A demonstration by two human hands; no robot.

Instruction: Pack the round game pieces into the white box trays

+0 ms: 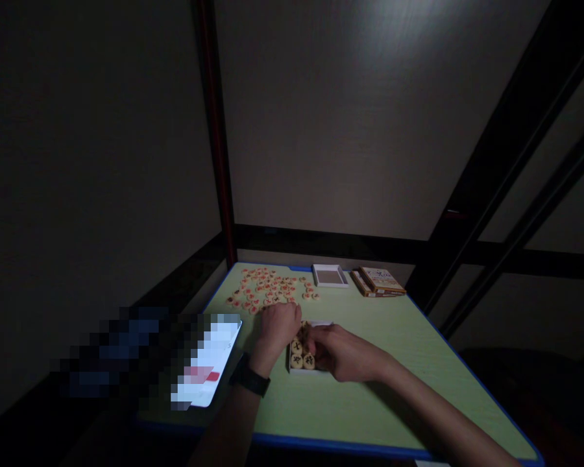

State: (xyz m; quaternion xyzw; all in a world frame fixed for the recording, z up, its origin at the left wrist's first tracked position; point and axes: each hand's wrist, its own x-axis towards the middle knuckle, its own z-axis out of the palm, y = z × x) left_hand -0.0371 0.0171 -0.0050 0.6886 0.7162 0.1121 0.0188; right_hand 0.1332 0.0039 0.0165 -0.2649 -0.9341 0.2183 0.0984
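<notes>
In the head view, the right hand point(345, 353) bends its fingers over the open box point(299, 371) on the bench point(370, 415), where dark-marked pieces point(296, 360) lie flat, while the left hand point(281, 323) rests curled beside the red-marked loose pieces point(267, 285). Whether either hand's fingertips are apart, together or clamped on a piece, I cannot tell. For tidy handling inside the box, light fingertip pressure and square rows against the wall would probably serve best.
</notes>
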